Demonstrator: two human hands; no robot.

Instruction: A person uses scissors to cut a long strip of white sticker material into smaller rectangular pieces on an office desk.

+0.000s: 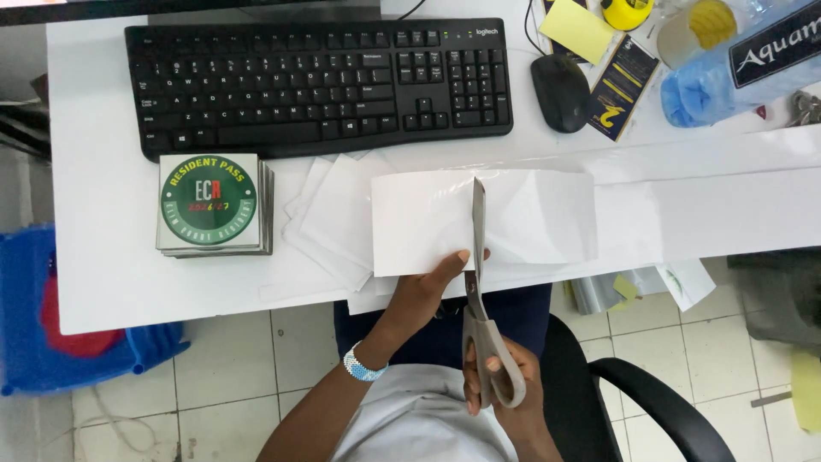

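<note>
My left hand [423, 295] pinches the near edge of a white paper strip [530, 218] that lies across the desk front. My right hand [505, 385] grips the grey handles of a pair of scissors [479, 282]. The blades point away from me and run up through the middle of the strip, nearly shut. Several cut white paper pieces [329, 218] lie fanned out to the left of the strip. A beaded band sits on my left wrist.
A stack of square cards with a green round badge [209, 204] sits at the left. Black keyboard [316, 81] and mouse [560, 92] lie behind. Blue bottle [735, 73], yellow notes and a dark card are back right. Blue bin [34, 316] and black chair arm [658, 402] lie below the white desk [103, 274].
</note>
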